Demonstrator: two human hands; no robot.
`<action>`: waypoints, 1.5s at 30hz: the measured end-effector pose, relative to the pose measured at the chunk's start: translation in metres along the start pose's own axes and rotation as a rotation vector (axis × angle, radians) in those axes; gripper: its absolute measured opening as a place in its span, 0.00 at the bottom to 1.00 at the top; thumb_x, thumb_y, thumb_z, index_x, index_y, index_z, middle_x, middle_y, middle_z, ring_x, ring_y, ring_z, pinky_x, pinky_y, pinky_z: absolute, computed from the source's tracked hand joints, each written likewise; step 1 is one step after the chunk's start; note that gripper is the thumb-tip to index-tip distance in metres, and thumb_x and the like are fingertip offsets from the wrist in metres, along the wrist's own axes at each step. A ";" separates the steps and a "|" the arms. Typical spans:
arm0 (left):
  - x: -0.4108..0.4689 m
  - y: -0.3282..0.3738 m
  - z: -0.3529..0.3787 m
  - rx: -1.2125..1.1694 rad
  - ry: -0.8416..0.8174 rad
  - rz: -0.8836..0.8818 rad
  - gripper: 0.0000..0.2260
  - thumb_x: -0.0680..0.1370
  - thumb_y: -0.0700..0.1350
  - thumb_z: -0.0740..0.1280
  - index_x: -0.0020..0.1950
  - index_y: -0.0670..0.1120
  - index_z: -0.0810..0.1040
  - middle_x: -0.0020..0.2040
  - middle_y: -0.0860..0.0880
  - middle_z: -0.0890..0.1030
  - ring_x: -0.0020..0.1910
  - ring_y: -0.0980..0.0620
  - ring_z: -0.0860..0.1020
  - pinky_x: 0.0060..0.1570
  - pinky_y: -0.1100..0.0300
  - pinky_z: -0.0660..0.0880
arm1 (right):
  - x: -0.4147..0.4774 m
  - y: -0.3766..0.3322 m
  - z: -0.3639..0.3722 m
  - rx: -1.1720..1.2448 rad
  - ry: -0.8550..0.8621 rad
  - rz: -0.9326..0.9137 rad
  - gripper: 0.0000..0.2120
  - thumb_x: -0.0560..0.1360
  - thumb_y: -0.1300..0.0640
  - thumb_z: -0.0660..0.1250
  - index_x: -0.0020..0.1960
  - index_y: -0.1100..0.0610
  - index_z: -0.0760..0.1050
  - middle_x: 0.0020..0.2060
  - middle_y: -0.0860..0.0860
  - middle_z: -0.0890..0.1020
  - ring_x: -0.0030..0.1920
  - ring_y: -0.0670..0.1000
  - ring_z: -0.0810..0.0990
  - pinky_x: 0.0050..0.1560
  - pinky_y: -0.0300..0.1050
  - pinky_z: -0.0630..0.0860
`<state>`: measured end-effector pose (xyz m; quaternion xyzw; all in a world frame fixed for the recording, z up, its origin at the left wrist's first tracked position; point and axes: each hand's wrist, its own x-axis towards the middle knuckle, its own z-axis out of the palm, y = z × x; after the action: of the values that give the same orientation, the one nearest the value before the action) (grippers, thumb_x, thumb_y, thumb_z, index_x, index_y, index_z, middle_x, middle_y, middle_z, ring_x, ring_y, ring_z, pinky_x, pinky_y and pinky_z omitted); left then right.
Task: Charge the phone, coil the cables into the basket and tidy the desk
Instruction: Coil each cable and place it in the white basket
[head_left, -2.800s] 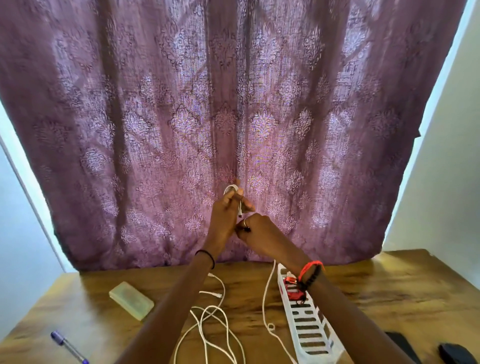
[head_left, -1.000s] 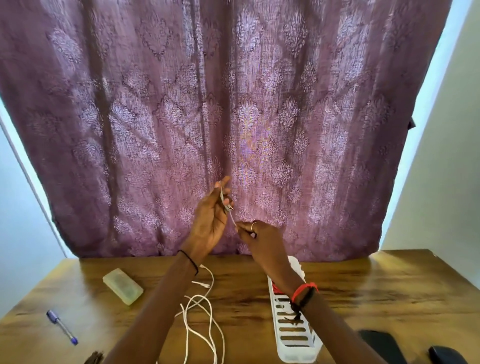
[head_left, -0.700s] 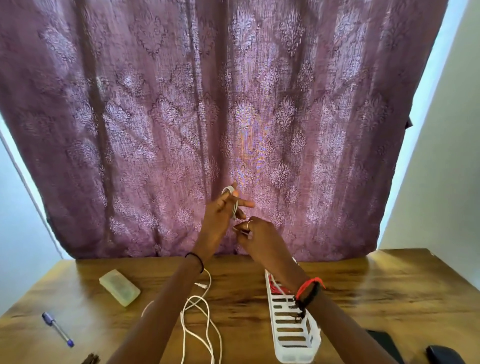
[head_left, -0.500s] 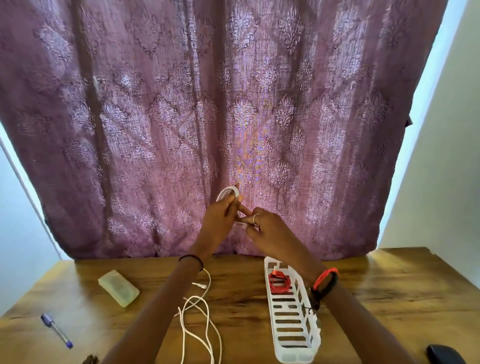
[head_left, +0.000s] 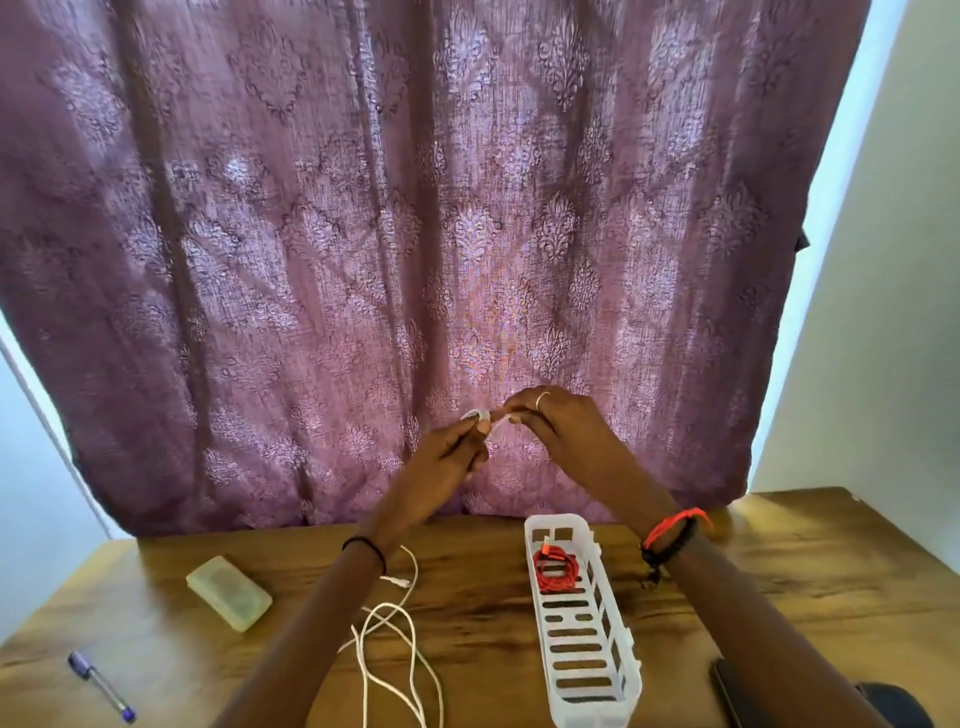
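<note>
White slotted basket (head_left: 587, 642) sits lower right of centre on the desk (head_left: 779, 571), with a coiled red cable (head_left: 556, 571) inside at its far end. White cable (head_left: 474, 414): small loop raised mid-frame against the curtain (head_left: 467, 208), pinched at left hand (head_left: 447, 457) fingertips. Right hand (head_left: 563, 423) pinches the strand just right of the loop. More white cable lies loose on the desk, left of the basket.

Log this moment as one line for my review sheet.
step: coiling | left hand: grips small white coil | right hand: pinches same coil | basket: red cable inside | desk: white cable lying loose
</note>
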<state>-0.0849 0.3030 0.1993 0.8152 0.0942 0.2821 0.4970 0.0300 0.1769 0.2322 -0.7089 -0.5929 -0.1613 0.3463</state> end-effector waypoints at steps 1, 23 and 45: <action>0.000 -0.001 0.001 -0.055 -0.012 -0.021 0.13 0.81 0.45 0.57 0.56 0.40 0.78 0.27 0.54 0.68 0.27 0.60 0.66 0.29 0.70 0.65 | 0.000 -0.001 0.000 -0.039 0.042 -0.051 0.08 0.75 0.61 0.63 0.47 0.62 0.81 0.40 0.58 0.84 0.42 0.60 0.80 0.45 0.48 0.76; 0.001 0.007 0.007 -0.857 -0.016 -0.205 0.12 0.77 0.45 0.60 0.46 0.39 0.79 0.22 0.56 0.61 0.21 0.61 0.59 0.23 0.70 0.64 | -0.017 -0.020 0.052 0.174 0.344 0.191 0.19 0.71 0.58 0.63 0.62 0.58 0.76 0.52 0.53 0.80 0.51 0.49 0.80 0.54 0.41 0.76; 0.002 -0.014 -0.014 -0.635 -0.208 -0.271 0.14 0.73 0.42 0.63 0.52 0.33 0.77 0.26 0.53 0.74 0.27 0.60 0.73 0.33 0.68 0.75 | -0.012 -0.018 0.038 0.919 0.073 0.713 0.06 0.73 0.70 0.64 0.45 0.63 0.78 0.30 0.50 0.77 0.27 0.39 0.74 0.30 0.30 0.69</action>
<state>-0.0891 0.3214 0.1934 0.6247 0.0579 0.1443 0.7653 0.0026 0.1949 0.2026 -0.6359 -0.3144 0.2148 0.6713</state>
